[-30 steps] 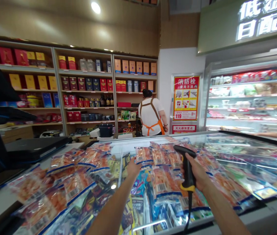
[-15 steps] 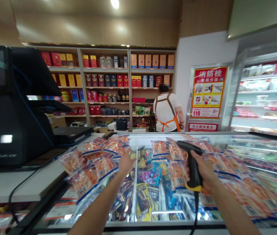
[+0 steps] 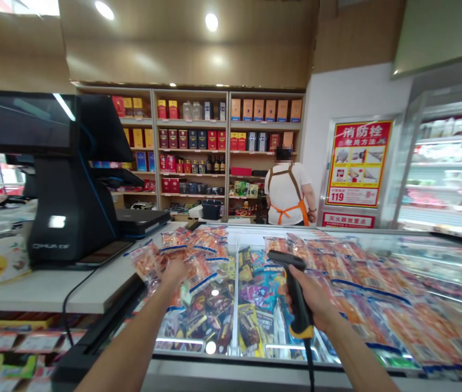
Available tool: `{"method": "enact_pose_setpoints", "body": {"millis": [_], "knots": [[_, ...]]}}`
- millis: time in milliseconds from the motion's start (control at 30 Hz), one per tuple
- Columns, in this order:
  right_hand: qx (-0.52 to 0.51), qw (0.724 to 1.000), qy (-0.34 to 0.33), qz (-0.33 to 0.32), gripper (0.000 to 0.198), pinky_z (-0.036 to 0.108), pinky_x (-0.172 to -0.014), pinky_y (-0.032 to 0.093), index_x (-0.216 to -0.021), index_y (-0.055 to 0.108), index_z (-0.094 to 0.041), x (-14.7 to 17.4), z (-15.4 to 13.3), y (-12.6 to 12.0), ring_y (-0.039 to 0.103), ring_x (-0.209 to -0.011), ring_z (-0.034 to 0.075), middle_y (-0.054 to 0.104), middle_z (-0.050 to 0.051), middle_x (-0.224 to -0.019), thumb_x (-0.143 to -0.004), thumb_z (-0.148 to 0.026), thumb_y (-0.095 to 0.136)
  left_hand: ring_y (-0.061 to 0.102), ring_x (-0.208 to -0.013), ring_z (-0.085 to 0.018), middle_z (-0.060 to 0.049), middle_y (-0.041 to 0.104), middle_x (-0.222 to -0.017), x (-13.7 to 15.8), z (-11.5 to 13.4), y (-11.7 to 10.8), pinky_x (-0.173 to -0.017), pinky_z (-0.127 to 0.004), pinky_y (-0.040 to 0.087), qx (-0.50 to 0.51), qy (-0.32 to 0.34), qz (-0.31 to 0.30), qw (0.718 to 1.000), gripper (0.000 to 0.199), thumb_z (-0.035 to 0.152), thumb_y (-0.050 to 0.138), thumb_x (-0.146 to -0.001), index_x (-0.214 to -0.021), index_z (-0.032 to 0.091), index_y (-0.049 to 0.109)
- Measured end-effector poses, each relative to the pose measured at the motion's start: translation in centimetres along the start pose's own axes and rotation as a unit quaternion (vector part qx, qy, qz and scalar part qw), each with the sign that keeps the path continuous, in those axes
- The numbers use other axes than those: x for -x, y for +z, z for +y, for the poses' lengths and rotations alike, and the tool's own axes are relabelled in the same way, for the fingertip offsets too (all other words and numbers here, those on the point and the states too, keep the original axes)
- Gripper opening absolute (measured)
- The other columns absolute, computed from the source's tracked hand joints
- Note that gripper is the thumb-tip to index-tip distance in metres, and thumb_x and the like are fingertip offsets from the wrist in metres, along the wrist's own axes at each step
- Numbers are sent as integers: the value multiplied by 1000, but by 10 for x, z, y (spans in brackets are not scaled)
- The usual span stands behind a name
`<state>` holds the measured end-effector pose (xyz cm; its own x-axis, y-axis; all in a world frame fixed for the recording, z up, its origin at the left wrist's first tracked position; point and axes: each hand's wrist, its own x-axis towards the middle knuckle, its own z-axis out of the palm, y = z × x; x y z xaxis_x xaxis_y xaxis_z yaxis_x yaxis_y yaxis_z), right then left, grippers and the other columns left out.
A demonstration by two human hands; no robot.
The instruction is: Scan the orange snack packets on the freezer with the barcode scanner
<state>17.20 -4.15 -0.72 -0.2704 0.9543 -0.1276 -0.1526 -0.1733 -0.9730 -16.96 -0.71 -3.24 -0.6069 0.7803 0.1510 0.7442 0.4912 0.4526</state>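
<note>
My right hand [image 3: 310,294] is wrapped around a black and yellow handheld barcode scanner [image 3: 296,296], whose cord hangs down from the handle. The scanner head points left, above the glass top of a chest freezer. My left hand [image 3: 174,274] is over the left group of clear snack packets [image 3: 200,270] with orange contents and blue edges. It is at one of these packets, but its fingers are hidden, so a grip cannot be made out. More of the same packets [image 3: 371,276] lie in rows on the right.
Colourful wrapped goods [image 3: 255,294] show through the freezer glass. A black checkout terminal [image 3: 71,218] stands on the white counter [image 3: 55,291] at left, its cable running down. Beyond the freezer, a person in an apron [image 3: 288,190] faces stocked shelves [image 3: 192,125].
The view has swung left, showing more of the terminal and counter. My left hand has moved left onto the left packets. The scanner in my right hand has shifted left over the freezer.
</note>
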Motion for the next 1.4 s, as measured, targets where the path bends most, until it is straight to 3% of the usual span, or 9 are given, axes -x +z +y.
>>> {"method": "enact_pose_setpoints", "body": {"millis": [167,333,500,733,1067,1233,1400], "knots": [[-24,1000,-16,-1,34,22,-33,40,-74,50,-16,5,0,4,47,-35,9,52,-3,-46,-68,-49,49,54,-88,-17,-6,55,-100,0,10,3,-74,-38,43,18,-5,3,1000,29,32,47,-77,-99,15,51],[-14,999,6,-29,35,21,-32,39,-66,47,-16,9,4,14,45,-34,8,52,-2,-46,-68,-50,48,54,-87,-16,-5,56,-97,3,20,-16,-74,-37,43,69,13,49,996,27,31,47,-76,-97,15,53],[1,996,20,-86,37,21,-32,39,-65,45,-16,13,15,40,44,-34,7,49,-3,-45,-67,-53,47,55,-80,-15,-4,58,-92,8,41,-30,-70,-35,45,151,46,89,983,26,32,46,-77,-94,14,54],[-22,992,9,-121,38,22,-33,40,-76,45,-17,22,17,57,46,-37,8,51,-4,-52,-65,-53,48,55,-79,-14,-4,58,-92,23,68,-19,-69,-34,46,232,61,115,964,25,30,46,-77,-94,13,53],[8,997,-8,-76,38,21,-31,38,-69,47,-15,33,4,34,43,-34,7,51,-3,-49,-66,-53,47,54,-84,-15,-5,56,-98,15,93,-2,-71,-36,45,315,63,73,944,27,29,46,-77,-98,14,52],[17,998,-60,-21,35,21,-31,39,-67,47,-16,24,-3,1,44,-35,8,50,-3,-47,-68,-51,47,54,-84,-16,-6,54,-101,23,108,11,-70,-36,46,363,59,5,930,29,29,46,-77,-102,14,50],[8,995,-82,53,33,21,-32,39,-65,46,-16,17,-14,-39,45,-35,8,50,-3,-46,-67,-49,49,55,-81,-14,-6,55,-98,45,127,40,-68,-34,47,394,68,-93,912,28,28,46,-78,-101,14,50]]}}
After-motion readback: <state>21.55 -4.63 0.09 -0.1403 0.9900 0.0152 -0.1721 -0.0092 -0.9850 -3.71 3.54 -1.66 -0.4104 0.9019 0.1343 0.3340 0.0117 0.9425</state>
